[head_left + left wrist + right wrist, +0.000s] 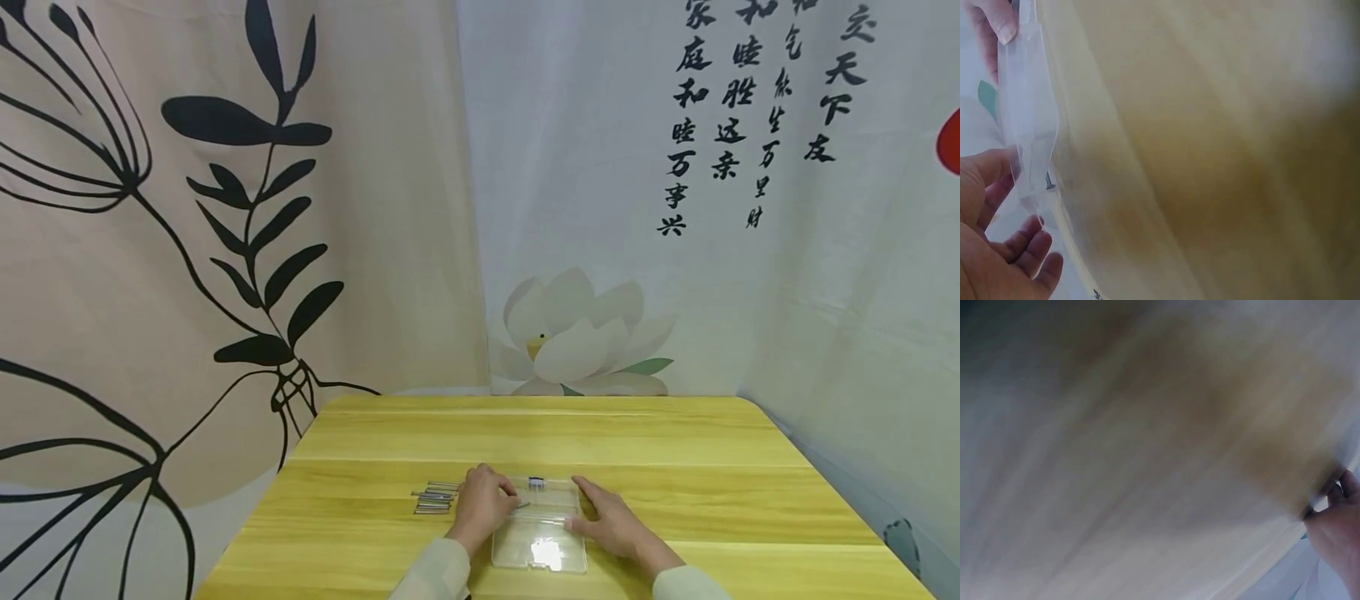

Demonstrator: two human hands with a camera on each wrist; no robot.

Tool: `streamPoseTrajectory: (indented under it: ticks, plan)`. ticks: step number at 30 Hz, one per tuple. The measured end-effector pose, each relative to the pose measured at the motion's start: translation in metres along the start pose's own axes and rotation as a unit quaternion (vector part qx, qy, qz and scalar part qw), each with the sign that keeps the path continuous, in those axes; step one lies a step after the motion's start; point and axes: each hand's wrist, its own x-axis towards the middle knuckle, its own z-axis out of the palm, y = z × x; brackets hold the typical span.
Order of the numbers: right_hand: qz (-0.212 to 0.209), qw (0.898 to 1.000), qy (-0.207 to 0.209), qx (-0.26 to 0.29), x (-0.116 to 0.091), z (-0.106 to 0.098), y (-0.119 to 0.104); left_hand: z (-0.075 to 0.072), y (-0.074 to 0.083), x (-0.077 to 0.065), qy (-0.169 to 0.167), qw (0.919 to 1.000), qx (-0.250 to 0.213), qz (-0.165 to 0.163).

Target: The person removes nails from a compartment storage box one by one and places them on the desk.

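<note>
A clear plastic box (536, 533) lies opened flat on the wooden table, with a hinge line across its middle. My left hand (483, 504) is over its left edge and pinches a small metal screw (523, 504) between thumb and forefinger. In the left wrist view, the left hand (1004, 231) is beside the clear box wall, its other fingers loosely bent. My right hand (611, 521) holds the box by its right side, thumb at the hinge and forefinger by the far corner. That right hand (1338, 528) shows only at the edge of the right wrist view.
Several metal screws (433, 500) lie in a loose row on the table (675, 467), left of the box. A small dark-and-white label (536, 483) is at the box's far edge. Behind the table hangs a printed curtain (405, 208).
</note>
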Motion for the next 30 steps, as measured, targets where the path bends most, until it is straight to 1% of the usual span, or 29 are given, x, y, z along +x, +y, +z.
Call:
streamPoseTrajectory:
  ticks: [3,6,9,13,15,18,21,25,30]
  plan:
    - [0.001,1.000,0.001,0.002,0.000,0.000,0.000,-0.001,0.000,0.003,-0.015,0.9998,-0.015,0.006]
    - [0.003,1.000,0.003,0.003,-0.001,0.001,0.000,-0.003,-0.001,0.006,-0.030,0.9992,-0.018,0.021]
    - [0.003,1.000,0.004,0.000,0.000,0.001,0.000,-0.004,0.000,0.008,-0.040,0.9980,-0.008,0.049]
    - [0.004,1.000,0.003,0.004,0.000,0.001,-0.001,-0.005,-0.002,0.012,-0.052,0.9944,0.025,0.088]
    - [0.004,1.000,0.001,0.006,0.000,0.000,-0.002,-0.006,-0.003,0.014,-0.066,0.9917,0.032,0.106]
    - [0.000,1.000,0.000,0.007,-0.001,0.000,-0.003,-0.007,-0.004,0.018,-0.092,0.9873,0.026,0.127]
    - [-0.001,1.000,-0.001,0.008,-0.001,-0.001,-0.004,-0.009,-0.005,0.021,-0.117,0.9849,0.011,0.127]
    - [0.005,1.000,0.000,0.008,-0.002,-0.001,-0.005,-0.011,-0.006,0.023,-0.144,0.9820,0.004,0.122]
    - [0.008,1.000,-0.001,0.011,-0.001,-0.001,-0.005,-0.014,-0.006,0.027,-0.185,0.9740,0.009,0.131]
